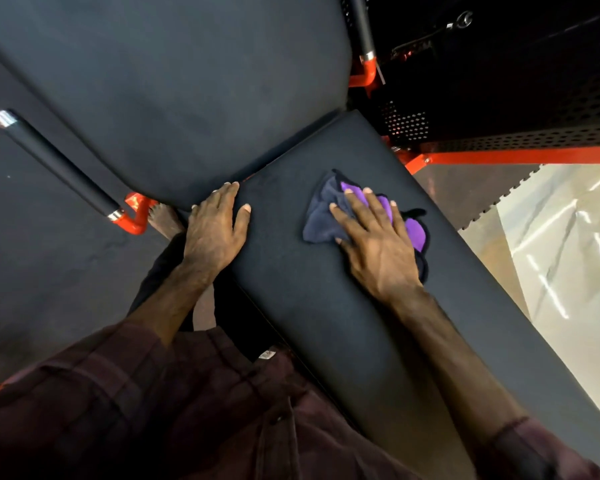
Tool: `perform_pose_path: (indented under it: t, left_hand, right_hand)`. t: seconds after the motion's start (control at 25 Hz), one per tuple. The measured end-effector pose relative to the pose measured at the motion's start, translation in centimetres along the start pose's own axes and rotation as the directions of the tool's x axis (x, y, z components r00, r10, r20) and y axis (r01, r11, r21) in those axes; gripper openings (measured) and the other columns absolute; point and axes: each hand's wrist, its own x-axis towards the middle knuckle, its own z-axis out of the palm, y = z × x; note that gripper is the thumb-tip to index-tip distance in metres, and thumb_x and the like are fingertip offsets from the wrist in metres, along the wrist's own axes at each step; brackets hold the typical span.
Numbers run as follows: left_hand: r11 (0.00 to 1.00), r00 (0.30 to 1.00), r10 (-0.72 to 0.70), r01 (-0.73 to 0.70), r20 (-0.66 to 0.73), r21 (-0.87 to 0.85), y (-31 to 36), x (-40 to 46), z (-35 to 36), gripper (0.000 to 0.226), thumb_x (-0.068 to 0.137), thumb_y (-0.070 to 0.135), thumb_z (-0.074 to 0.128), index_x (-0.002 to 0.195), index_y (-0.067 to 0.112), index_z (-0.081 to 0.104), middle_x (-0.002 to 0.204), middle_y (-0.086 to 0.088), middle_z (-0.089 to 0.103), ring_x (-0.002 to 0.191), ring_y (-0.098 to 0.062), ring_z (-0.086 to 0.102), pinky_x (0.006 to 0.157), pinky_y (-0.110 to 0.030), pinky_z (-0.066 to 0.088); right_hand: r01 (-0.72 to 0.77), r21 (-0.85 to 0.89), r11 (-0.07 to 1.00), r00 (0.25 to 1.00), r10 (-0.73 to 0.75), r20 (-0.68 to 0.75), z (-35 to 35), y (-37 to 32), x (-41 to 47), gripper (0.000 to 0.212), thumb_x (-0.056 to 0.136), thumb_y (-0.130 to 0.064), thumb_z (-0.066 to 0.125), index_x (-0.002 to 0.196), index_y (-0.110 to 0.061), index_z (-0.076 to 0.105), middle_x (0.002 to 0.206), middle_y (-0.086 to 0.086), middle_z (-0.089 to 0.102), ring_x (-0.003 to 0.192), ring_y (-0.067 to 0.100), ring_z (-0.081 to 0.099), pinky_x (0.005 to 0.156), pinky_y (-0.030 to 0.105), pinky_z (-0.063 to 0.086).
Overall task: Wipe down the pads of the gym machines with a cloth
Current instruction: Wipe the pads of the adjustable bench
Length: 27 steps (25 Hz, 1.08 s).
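Note:
A black seat pad (312, 306) of a gym machine runs from the centre toward the lower right. Its black back pad (174, 91) rises behind it at the upper left. A crumpled cloth (321, 216), dark navy with purple patches, lies on the seat pad near its far end. My right hand (374, 240) lies flat on the cloth with fingers spread, pressing it against the pad. My left hand (219, 223) rests flat on the seat pad's left corner, next to the back pad, fingers together and holding nothing.
Black padded handles on red brackets stick out at the left (59, 164) and the upper right (362, 26). A red frame bar (520, 155) and perforated black guard (534, 98) stand at the right. A shiny pale floor (561, 244) lies beyond. A bare foot (165, 220) stands on the dark mat.

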Motion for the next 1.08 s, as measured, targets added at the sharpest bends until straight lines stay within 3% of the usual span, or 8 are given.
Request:
perform_pose_path:
  t: [0.08, 0.16, 0.28, 0.36, 0.6, 0.8, 1.0, 1.08]
  left_hand:
    - [1.0, 1.0, -0.015, 0.015, 0.005, 0.007, 0.2, -0.2, 0.3, 0.072, 0.103, 0.055, 0.028, 0.159, 0.012, 0.041, 0.163, -0.012, 0.044, 0.151, -0.032, 0.04, 0.122, -0.065, 0.03]
    - [1.0, 1.0, -0.017, 0.017, -0.011, 0.012, 0.2, -0.2, 0.6, 0.071, 0.103, 0.054, 0.029, 0.16, 0.012, 0.041, 0.164, -0.012, 0.044, 0.152, -0.032, 0.039, 0.122, -0.065, 0.029]
    - [1.0, 1.0, -0.009, 0.009, -0.01, 0.015, 0.3, -0.3, 0.7, 0.066, 0.106, 0.05, 0.034, 0.16, 0.011, 0.04, 0.165, -0.013, 0.042, 0.153, -0.033, 0.038, 0.122, -0.064, 0.027]
    - [1.0, 1.0, -0.007, 0.007, -0.008, 0.017, 0.1, -0.2, 0.6, 0.062, 0.109, 0.046, 0.038, 0.16, 0.011, 0.039, 0.165, -0.013, 0.042, 0.153, -0.034, 0.038, 0.123, -0.066, 0.027]
    - [0.999, 0.999, -0.03, 0.031, -0.04, 0.041, 0.5, -0.1, 1.2, 0.069, 0.105, 0.051, 0.027, 0.159, 0.011, 0.04, 0.163, -0.013, 0.044, 0.152, -0.034, 0.039, 0.122, -0.067, 0.028]
    - [0.999, 0.998, -0.037, 0.038, -0.047, 0.029, 0.6, -0.2, 1.3, 0.064, 0.108, 0.047, 0.032, 0.16, 0.011, 0.039, 0.164, -0.013, 0.043, 0.153, -0.033, 0.037, 0.123, -0.067, 0.024]
    - [0.999, 0.997, -0.031, 0.032, -0.075, 0.016, 0.4, -0.4, 1.6, 0.062, 0.108, 0.048, 0.033, 0.159, 0.012, 0.041, 0.163, -0.012, 0.045, 0.152, -0.033, 0.039, 0.121, -0.065, 0.031]
    - [0.999, 0.996, -0.031, 0.033, -0.082, 0.018, 0.3, -0.3, 1.6, 0.066, 0.106, 0.052, 0.029, 0.158, 0.013, 0.041, 0.162, -0.011, 0.046, 0.152, -0.032, 0.04, 0.121, -0.063, 0.032]
  right_hand:
    - [-0.212, 0.006, 0.977, 0.977, 0.212, -0.033, 0.0, 0.4, 2.6, 0.052, 0.108, -0.041, 0.049, 0.157, -0.026, 0.048, 0.171, 0.002, 0.031, 0.161, 0.03, 0.02, 0.129, 0.058, 0.016]
    - [-0.266, 0.0, 0.964, 0.964, 0.266, -0.021, 0.1, -0.3, 5.6, 0.052, 0.108, -0.043, 0.048, 0.157, -0.026, 0.048, 0.171, 0.003, 0.032, 0.161, 0.031, 0.021, 0.128, 0.059, 0.017]
    - [0.068, -0.039, 0.997, 0.997, -0.067, 0.041, -0.3, 1.2, 2.7, 0.054, 0.109, -0.046, 0.044, 0.16, -0.031, 0.042, 0.172, 0.0, 0.03, 0.161, 0.028, 0.019, 0.128, 0.058, 0.018]
    - [0.127, -0.004, 0.992, 0.99, -0.126, 0.057, -1.7, 3.9, -1.6, 0.054, 0.11, -0.047, 0.039, 0.162, -0.033, 0.039, 0.172, -0.002, 0.03, 0.162, 0.024, 0.017, 0.129, 0.055, 0.017]
    - [-0.314, -0.018, 0.949, 0.948, 0.315, 0.037, -1.1, 4.3, 4.0, 0.057, 0.107, -0.052, 0.033, 0.161, -0.033, 0.039, 0.173, -0.001, 0.027, 0.16, 0.032, 0.022, 0.127, 0.057, 0.022]
    - [0.002, 0.039, 0.999, 0.998, -0.004, 0.063, -1.9, 6.2, -0.4, 0.053, 0.11, -0.05, 0.037, 0.162, -0.037, 0.037, 0.173, -0.004, 0.027, 0.162, 0.023, 0.017, 0.13, 0.052, 0.018]
    - [-0.34, 0.11, 0.934, 0.938, 0.329, 0.11, -1.1, 7.4, 6.4, 0.06, 0.106, -0.052, 0.034, 0.164, -0.036, 0.031, 0.173, 0.004, 0.025, 0.156, 0.038, 0.029, 0.125, 0.057, 0.029]
    - [-0.326, 0.059, 0.943, 0.941, 0.318, 0.115, -0.8, 6.1, 9.0, 0.06, 0.107, -0.054, 0.034, 0.164, -0.038, 0.03, 0.173, 0.003, 0.025, 0.155, 0.039, 0.029, 0.124, 0.058, 0.03]
